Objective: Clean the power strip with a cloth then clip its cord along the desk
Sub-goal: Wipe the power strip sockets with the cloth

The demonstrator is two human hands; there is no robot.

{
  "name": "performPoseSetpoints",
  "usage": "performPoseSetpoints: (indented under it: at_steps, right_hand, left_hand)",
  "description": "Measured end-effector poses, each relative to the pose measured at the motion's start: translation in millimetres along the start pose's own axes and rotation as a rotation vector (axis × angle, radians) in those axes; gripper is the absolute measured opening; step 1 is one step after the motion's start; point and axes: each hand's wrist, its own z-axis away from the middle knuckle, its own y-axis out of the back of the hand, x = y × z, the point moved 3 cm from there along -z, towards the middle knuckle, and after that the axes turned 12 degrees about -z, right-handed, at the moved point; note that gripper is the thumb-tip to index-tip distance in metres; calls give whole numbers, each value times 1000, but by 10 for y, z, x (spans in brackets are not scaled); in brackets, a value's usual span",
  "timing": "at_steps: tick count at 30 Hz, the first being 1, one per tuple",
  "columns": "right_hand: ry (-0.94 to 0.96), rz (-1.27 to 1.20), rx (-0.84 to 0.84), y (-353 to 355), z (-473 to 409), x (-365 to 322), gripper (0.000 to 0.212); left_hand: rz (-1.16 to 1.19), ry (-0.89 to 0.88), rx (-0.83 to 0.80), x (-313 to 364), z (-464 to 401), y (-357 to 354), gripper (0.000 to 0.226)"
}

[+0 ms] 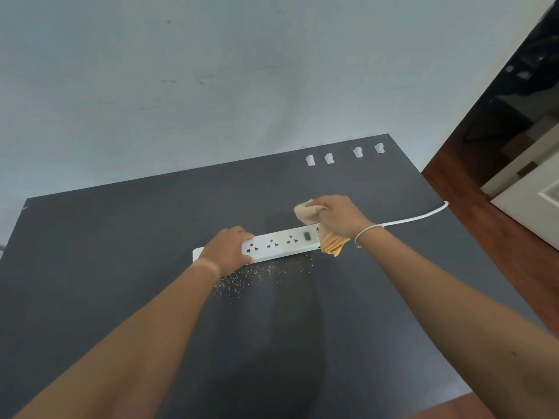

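A white power strip [281, 244] lies across the middle of the dark desk [121, 237]. My left hand [227, 248] presses down on its left part, fingers wrapped over the far edge. My right hand [340, 217] grips a crumpled orange-beige cloth [331, 245] at the strip's right end, next to the switch. The white cord [417, 218] runs from under my right wrist to the desk's right edge and drops off it. Several white cord clips [329, 158] sit in a row near the desk's far right edge.
Fine light crumbs [257, 275] are scattered on the desk just in front of the strip. A pale wall [211, 86] rises behind the desk. Reddish wood floor [484, 231] and a white cabinet [535, 201] lie to the right.
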Motion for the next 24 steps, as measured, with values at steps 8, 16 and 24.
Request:
performPoseSetpoints:
  at_steps: [8,16,24]
  right_hand:
    - [36,125,-383,-458,86,-221,42]
    - [329,410,-387,-675,44,-308,45]
    - [460,850,-195,-703,-136,-568,46]
  left_hand:
    - [24,-1,4,-18,45,1,60]
    - [36,105,-9,-503,351,-21,78]
    - [88,151,-1,-789,507,-78,70]
